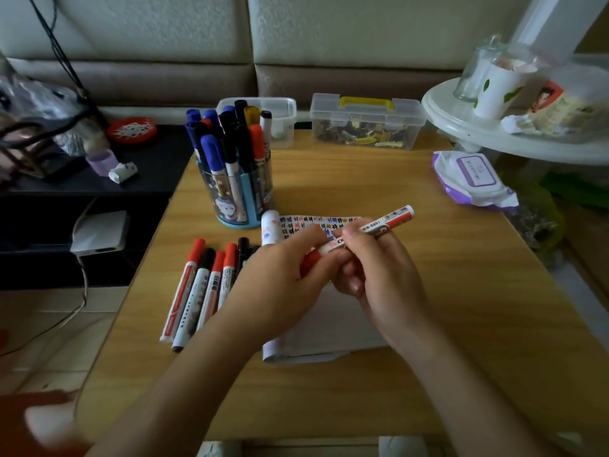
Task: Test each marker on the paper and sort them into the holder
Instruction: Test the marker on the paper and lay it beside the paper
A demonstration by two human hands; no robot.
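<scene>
Both hands meet over the paper (326,338) at the middle of the wooden table. My right hand (382,275) grips the white barrel of a red marker (379,225), which slants up to the right. My left hand (280,278) pinches its red cap (311,258) at the lower left end. The top strip of the paper (316,222) carries several coloured test marks. To the left of the paper lie several loose markers (204,288), red and black capped. Behind them stands the round clear holder (240,189), full of blue, black and red markers.
A clear tub (283,120) and a lidded clear box with a yellow handle (365,122) stand at the table's back edge. A purple wipes pack (471,176) lies at the right. A white round stand (514,133) with cups overhangs the right corner. A dark side shelf (99,173) is at the left.
</scene>
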